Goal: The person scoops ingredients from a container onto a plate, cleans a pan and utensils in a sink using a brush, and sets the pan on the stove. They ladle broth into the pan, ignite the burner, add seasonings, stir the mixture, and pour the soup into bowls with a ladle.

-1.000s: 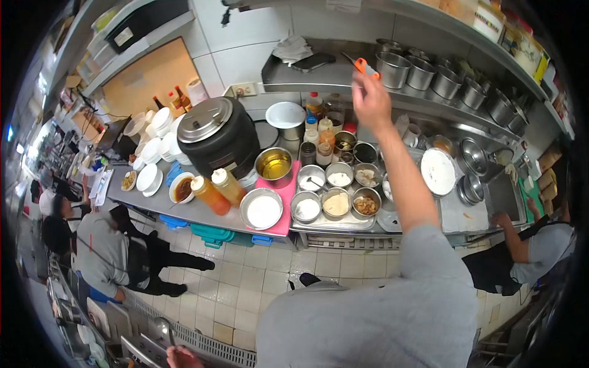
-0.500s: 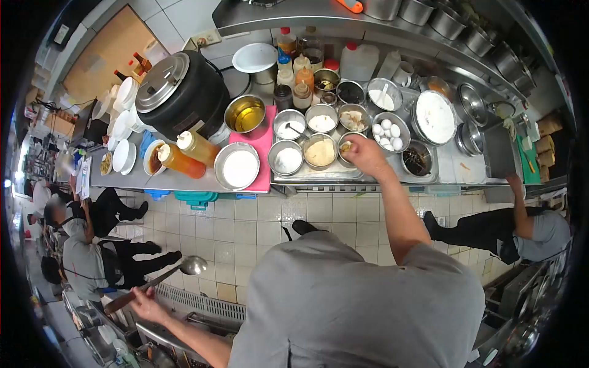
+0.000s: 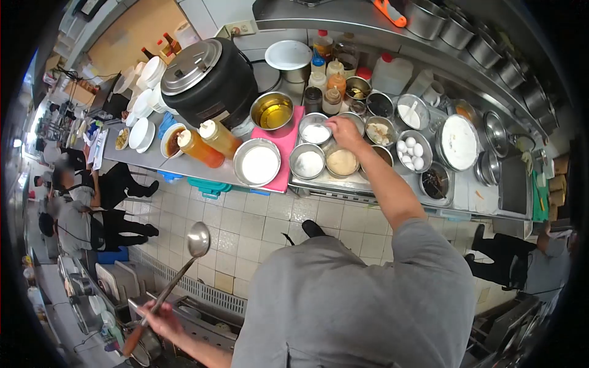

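Note:
In my left hand (image 3: 163, 322), low at the left, the fingers are wrapped round a long-handled ladle (image 3: 178, 277). Its metal bowl points up and away over the floor, and its handle ends in wood. My right hand (image 3: 346, 132) is over the back row of seasoning bowls, fingertips together at the right rim of a metal bowl of white powder (image 3: 316, 133). What those fingertips hold, if anything, is hidden. Nearer me stand another bowl of white powder (image 3: 307, 163) and a bowl of tan powder (image 3: 342, 162), partly under my wrist.
A pot of yellow oil (image 3: 272, 113) and a bowl of white contents (image 3: 257, 163) are left of the seasonings. Squeeze bottles (image 3: 205, 147) stand beside a black soup warmer (image 3: 211, 86). Eggs (image 3: 411, 153) fill a bowl on the right. Other people (image 3: 83, 230) stand left and right.
My right hand has moved from a front-row bowl back and left to the white powder bowl. The ladle has swung more upright in my left hand. The view has shifted.

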Demonstrator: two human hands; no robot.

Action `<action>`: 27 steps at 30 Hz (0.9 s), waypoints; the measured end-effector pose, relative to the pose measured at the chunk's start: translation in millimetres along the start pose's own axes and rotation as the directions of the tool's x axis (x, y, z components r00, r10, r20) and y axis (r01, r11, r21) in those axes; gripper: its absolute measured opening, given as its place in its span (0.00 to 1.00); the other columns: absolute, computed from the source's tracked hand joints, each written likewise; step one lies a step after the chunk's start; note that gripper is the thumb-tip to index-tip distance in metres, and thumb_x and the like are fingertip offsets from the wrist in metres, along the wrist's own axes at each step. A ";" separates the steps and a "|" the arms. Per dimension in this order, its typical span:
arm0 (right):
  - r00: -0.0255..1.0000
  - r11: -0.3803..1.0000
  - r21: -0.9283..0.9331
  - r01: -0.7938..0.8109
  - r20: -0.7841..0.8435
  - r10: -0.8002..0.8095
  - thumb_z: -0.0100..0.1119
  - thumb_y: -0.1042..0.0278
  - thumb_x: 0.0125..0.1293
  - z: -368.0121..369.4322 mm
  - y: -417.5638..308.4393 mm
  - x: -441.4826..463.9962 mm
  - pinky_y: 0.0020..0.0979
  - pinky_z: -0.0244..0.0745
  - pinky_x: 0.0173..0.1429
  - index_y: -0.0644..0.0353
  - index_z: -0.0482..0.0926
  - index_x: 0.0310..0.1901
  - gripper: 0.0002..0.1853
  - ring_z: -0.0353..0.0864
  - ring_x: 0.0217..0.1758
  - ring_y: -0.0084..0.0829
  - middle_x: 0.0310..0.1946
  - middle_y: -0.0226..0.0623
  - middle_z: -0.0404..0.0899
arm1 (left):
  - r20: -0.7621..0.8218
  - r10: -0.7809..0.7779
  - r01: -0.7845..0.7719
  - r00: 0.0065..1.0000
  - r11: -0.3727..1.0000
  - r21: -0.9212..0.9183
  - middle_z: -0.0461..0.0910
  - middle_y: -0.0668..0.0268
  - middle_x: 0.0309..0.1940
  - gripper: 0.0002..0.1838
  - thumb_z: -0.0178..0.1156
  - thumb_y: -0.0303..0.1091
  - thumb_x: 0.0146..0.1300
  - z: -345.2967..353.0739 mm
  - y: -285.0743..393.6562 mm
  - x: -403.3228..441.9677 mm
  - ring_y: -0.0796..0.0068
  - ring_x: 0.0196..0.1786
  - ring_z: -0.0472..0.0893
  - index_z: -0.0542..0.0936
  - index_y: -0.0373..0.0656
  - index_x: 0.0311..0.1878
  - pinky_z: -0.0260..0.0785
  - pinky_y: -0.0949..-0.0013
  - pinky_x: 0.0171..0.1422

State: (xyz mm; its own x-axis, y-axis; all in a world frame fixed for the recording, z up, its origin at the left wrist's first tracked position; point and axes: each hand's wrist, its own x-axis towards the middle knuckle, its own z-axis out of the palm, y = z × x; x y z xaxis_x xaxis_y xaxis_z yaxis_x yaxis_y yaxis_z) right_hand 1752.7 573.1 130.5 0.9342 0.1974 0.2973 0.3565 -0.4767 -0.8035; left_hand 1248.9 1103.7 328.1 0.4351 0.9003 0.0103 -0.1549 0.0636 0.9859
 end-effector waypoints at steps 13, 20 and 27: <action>0.857 0.918 0.053 -0.392 -0.340 0.386 0.56 0.60 0.73 -8.6 26.7 4.7 0.43 0.78 0.38 0.67 0.83 0.38 0.16 0.85 0.32 0.48 0.31 0.53 0.85 | 0.389 0.290 -0.328 0.874 0.944 0.034 0.74 0.66 0.36 0.22 0.44 0.55 0.81 53.7 72.7 -41.3 0.73 0.34 0.76 0.74 0.43 0.49 0.69 0.67 0.45; 0.692 0.471 0.725 -0.504 0.011 0.722 0.56 0.62 0.76 -21.1 10.4 -3.1 0.24 0.59 0.19 0.61 0.79 0.40 0.11 0.68 0.19 0.19 0.23 0.29 0.75 | 0.438 0.236 -0.248 0.867 0.968 -0.031 0.73 0.65 0.33 0.20 0.45 0.52 0.81 115.6 50.0 -44.1 0.73 0.31 0.76 0.73 0.43 0.47 0.71 0.69 0.38; 0.797 0.378 0.825 -0.420 0.137 0.588 0.56 0.61 0.76 -30.1 -87.0 -16.6 0.23 0.66 0.23 0.63 0.80 0.41 0.12 0.72 0.21 0.19 0.25 0.31 0.79 | 0.504 0.121 -0.112 0.855 0.993 -0.048 0.75 0.59 0.34 0.12 0.52 0.35 0.78 214.4 -4.4 -54.0 0.67 0.25 0.79 0.74 0.37 0.40 0.75 0.65 0.33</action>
State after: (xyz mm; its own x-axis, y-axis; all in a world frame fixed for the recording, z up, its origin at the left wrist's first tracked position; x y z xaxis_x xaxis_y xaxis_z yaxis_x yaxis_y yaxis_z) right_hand 1706.7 585.5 211.0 0.9520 -0.0060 -0.3059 -0.2717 0.4435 -0.8541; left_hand 1416.2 962.5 359.1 0.8001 0.5611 0.2120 -0.2449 -0.0172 0.9694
